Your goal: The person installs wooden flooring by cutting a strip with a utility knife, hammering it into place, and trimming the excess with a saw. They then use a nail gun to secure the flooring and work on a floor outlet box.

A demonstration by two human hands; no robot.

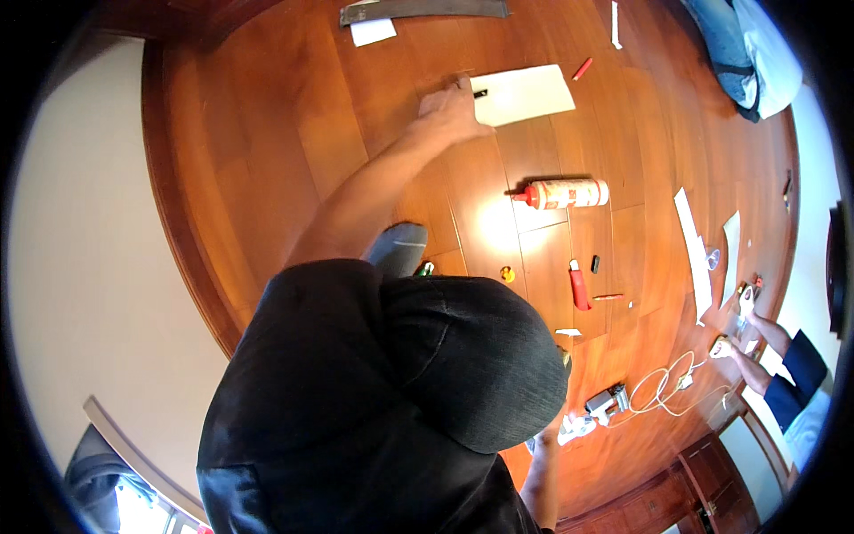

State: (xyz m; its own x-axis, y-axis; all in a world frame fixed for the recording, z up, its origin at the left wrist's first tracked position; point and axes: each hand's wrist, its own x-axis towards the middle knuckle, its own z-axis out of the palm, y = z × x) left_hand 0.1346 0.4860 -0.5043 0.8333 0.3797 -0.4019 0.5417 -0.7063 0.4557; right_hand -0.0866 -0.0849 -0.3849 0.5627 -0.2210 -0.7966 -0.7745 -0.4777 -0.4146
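Observation:
My left hand (pixel 452 111) is at the left end of a flat cream board (pixel 529 94) on the wooden floor. Its fingers and thumb close round that end, and a small black piece (pixel 480 93) shows beside them. Below the board lies a cream bottle (pixel 569 193) with a red nozzle, pointing left. My dark cap (pixel 480 365) covers most of my right hand; only the right forearm (pixel 539 485) and part of the wrist show, next to a white crumpled thing (pixel 578 429). What the right fingers do is hidden.
A red-handled cutter (pixel 580 289), a pencil (pixel 608 297) and a yellow roll (pixel 507 274) lie mid-floor. A grey tool (pixel 607 405) trails a looped cable (pixel 660 392). White strips (pixel 692 254) lie at right, near a co-worker's hands (pixel 723 347). Another person (pixel 743 53) is at upper right.

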